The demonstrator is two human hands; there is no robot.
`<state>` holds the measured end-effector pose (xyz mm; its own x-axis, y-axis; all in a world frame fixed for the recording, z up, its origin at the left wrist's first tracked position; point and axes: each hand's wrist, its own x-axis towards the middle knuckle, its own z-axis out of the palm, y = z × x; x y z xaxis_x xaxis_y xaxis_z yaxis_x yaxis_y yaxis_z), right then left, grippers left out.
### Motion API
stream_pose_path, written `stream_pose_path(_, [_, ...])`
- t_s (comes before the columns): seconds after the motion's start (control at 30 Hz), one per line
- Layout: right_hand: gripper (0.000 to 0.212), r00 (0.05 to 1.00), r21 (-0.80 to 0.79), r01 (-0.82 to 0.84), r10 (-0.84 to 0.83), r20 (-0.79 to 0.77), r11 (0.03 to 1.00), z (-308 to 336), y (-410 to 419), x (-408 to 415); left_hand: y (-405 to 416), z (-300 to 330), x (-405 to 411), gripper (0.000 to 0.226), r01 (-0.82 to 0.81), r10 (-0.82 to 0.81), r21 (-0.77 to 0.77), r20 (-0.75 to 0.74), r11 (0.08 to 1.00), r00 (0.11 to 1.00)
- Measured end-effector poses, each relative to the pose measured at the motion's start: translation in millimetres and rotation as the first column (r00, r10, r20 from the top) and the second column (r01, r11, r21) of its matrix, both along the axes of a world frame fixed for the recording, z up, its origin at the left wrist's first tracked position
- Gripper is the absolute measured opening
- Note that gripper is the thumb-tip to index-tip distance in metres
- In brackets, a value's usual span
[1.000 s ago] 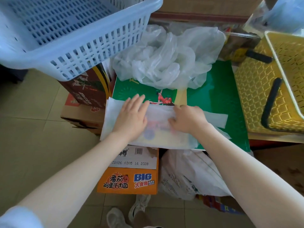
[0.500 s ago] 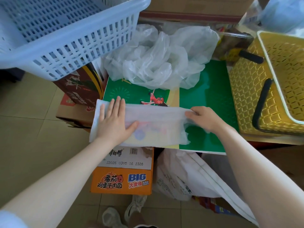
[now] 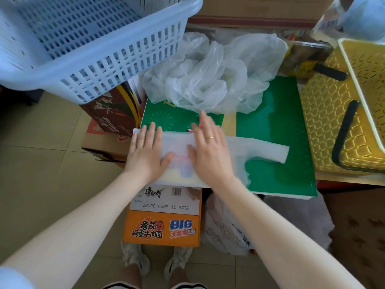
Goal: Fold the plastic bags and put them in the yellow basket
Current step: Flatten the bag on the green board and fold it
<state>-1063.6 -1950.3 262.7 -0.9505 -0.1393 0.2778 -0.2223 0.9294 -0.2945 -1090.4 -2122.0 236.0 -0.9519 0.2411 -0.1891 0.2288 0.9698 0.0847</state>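
A white plastic bag [image 3: 258, 151] lies flattened into a long strip across the green board [image 3: 281, 126]. Its handle end reaches right. My left hand [image 3: 145, 153] presses flat on the strip's left end with straight fingers. My right hand [image 3: 208, 151], wearing a ring, lies flat on the middle of the strip beside the left hand. A pile of crumpled clear plastic bags [image 3: 212, 74] sits behind on the board. The yellow basket [image 3: 325, 113] stands at the right, with black handles.
A pale blue basket [image 3: 87, 40] sits tilted at the upper left on cartons. An orange noodle carton [image 3: 164, 222] and a white bag [image 3: 227, 232] lie on the floor below the board. A second yellow basket [image 3: 373, 76] rests in the first.
My right hand let go of the bag's right end and moved left onto the middle of the strip, now flat. The handle end lies stretched out to the right. My left hand stayed put.
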Motion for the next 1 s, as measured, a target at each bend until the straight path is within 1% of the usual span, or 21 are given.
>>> stream_pose_path(0.03, [0.049,0.997,0.011,-0.074,0.074,0.030,0.997,-3.3,-18.5,0.5,-1.5,-0.4,-0.2,0.071,0.023,-0.023,0.015,-0.003,1.000,1.000])
stream_pose_path(0.07, [0.051,0.991,0.031,-0.116,0.114,0.066,0.993,-8.2,-32.1,0.3,-4.7,-0.6,0.6,0.066,0.051,-0.050,0.030,-0.012,0.998,0.999])
stream_pose_path(0.1, [0.052,0.987,0.050,-0.122,0.116,0.110,0.991,-15.4,-40.2,-0.2,-8.6,-0.5,1.6,0.064,0.081,-0.080,0.043,-0.030,0.996,0.996])
stream_pose_path(0.2, [0.059,0.967,0.098,-0.035,0.009,0.255,0.995,-34.6,-39.0,-1.1,-19.5,-2.6,-0.2,0.074,0.148,-0.144,0.071,-0.062,0.986,0.988])
stream_pose_path(0.3, [0.065,0.943,0.168,-0.004,-0.052,0.329,0.986,-41.1,-22.8,-2.3,-20.2,-6.2,-5.3,0.079,0.125,-0.122,0.070,-0.045,0.990,0.992])
stream_pose_path(0.4, [0.069,0.926,0.228,0.057,-0.137,0.352,0.972,-38.6,1.6,0.9,-19.0,-5.7,-5.9,0.083,0.107,-0.105,0.061,-0.036,0.992,0.994])
stream_pose_path(0.53, [0.077,0.882,0.255,0.197,-0.285,0.375,0.946,-38.5,43.0,12.9,-19.8,-4.7,-6.2,0.101,0.111,-0.111,0.028,-0.025,0.993,0.994])
stream_pose_path(0.63, [0.081,0.832,0.267,0.301,-0.389,0.394,0.915,-35.3,72.4,20.7,-19.1,-4.3,-7.2,0.107,0.110,-0.110,0.017,-0.028,0.994,0.994])
stream_pose_path(0.7, [0.080,0.791,0.293,0.346,-0.445,0.419,0.891,-33.7,89.6,25.5,-19.2,-5.4,-7.3,0.111,0.114,-0.113,0.014,-0.030,0.993,0.993])
stream_pose_path(0.8, [0.078,0.742,0.332,0.408,-0.520,0.422,0.851,-32.6,109.0,34.4,-18.8,-4.6,-6.6,0.116,0.121,-0.121,0.013,-0.023,0.993,0.992])
stream_pose_path(0.93, [0.084,0.666,0.324,0.479,-0.578,0.471,0.816,-28.1,124.0,40.1,-18.8,-2.4,-7.6,0.118,0.111,-0.111,0.007,-0.013,0.994,0.994])
stream_pose_path(1.0, [0.083,0.630,0.340,0.482,-0.589,0.505,0.807,-20.8,125.7,38.9,-16.2,1.8,-4.0,0.116,0.116,-0.115,0.011,-0.064,0.993,0.991])
